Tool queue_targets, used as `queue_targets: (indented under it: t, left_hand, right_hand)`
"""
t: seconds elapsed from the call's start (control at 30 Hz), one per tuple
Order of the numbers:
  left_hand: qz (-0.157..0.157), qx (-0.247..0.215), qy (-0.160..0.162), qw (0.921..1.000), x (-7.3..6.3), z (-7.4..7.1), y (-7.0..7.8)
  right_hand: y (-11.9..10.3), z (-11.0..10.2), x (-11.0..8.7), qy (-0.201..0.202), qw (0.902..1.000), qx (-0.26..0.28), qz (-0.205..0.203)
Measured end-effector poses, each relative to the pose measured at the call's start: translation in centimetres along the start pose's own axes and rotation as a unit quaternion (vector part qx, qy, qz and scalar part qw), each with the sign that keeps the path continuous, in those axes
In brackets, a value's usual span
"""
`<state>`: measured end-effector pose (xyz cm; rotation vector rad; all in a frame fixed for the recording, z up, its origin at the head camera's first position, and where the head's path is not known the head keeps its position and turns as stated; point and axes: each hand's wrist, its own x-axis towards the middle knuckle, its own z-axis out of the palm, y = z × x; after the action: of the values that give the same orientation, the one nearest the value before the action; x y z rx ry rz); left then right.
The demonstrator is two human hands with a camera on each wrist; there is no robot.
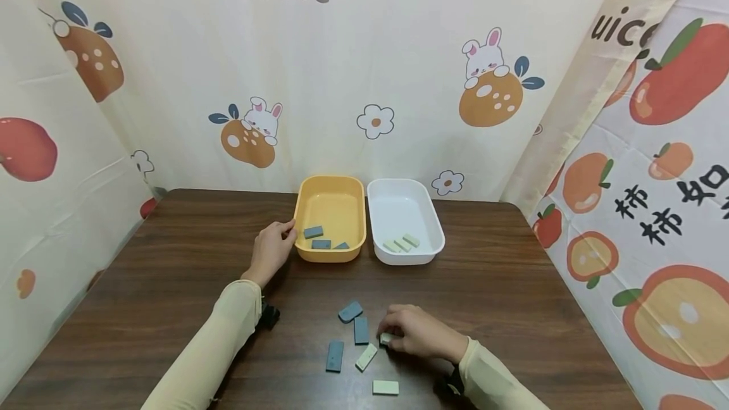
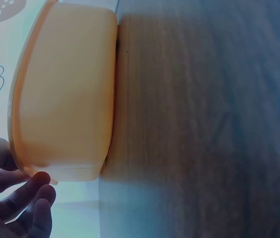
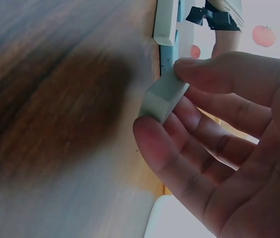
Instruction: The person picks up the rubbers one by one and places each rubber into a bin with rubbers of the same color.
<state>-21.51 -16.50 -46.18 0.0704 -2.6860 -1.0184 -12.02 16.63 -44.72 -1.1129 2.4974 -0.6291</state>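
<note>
My left hand pinches the left rim of a yellow plastic bin; in the left wrist view, the fingertips curl at the end of that rim. Three blue-grey blocks lie inside the bin. Low over the table, my right hand pinches a small pale green block between thumb and fingers. Left of this hand lie three blue-grey blocks and a slanted pale green block. Another pale green block lies nearer the front.
A white plastic bin stands right beside the yellow one, with three pale green blocks in it. Both bins are near the back edge of the dark wooden table. Printed curtains hang behind and on both sides.
</note>
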Motion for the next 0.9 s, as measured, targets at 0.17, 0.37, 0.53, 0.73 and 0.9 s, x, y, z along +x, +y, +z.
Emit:
queue_targets:
  t: [0.17,0.37,0.53,0.73,0.9]
  left_hand:
    - [-0.001,0.0,0.0,1.0,0.0,0.0,0.0]
    - [0.002,-0.001,0.001,1.0,0.0,0.0,-0.1]
    - [0.002,-0.006,0.005,1.0,0.0,0.1,-0.1]
    - [0.002,-0.009,0.006,0.9999,0.1,0.1,-0.2]
    - [0.001,-0.008,0.005,1.0,0.1,0.1,-0.3]
  right_hand:
    - [0.0,-0.4,0.1,0.018,0.9996,-0.008,-0.017]
    - [0.1,-1.3,0.2,0.043,0.9986,-0.016,-0.026]
    - [0.0,-2.3,0.4,0.057,0.9983,0.005,-0.013]
    - [0.4,-3.3,0.5,0.072,0.9973,-0.006,-0.014]
    - [0.4,-4.1,0.8,0.081,0.9965,-0.015,-0.009]
